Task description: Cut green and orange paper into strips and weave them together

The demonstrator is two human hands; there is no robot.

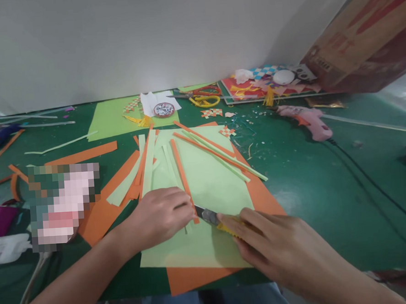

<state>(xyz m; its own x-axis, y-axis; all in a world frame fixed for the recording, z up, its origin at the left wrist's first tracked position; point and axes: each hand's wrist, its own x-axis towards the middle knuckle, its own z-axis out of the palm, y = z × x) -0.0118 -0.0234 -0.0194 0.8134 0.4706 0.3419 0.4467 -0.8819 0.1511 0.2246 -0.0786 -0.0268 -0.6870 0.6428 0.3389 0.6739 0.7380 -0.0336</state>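
My right hand (263,240) is closed around a yellow utility knife (208,216), its blade pointing left toward my left hand. Beside the blade tip, my left hand (165,214) has its fingers closed at the lower part of an orange strip (182,171); its fingertips are partly hidden. Beneath both hands lies a light green paper sheet (212,188), on top of an orange sheet (267,196). More green and orange strips (220,153) are spread across the upper part of the green sheet.
A pink glue gun (311,121) with a black cord lies at the right. Behind the sheets are scissors (205,99), a round patterned piece (164,109) and a red tray (234,92). A blurred-out device (68,206) and a white charger (9,248) are at the left.
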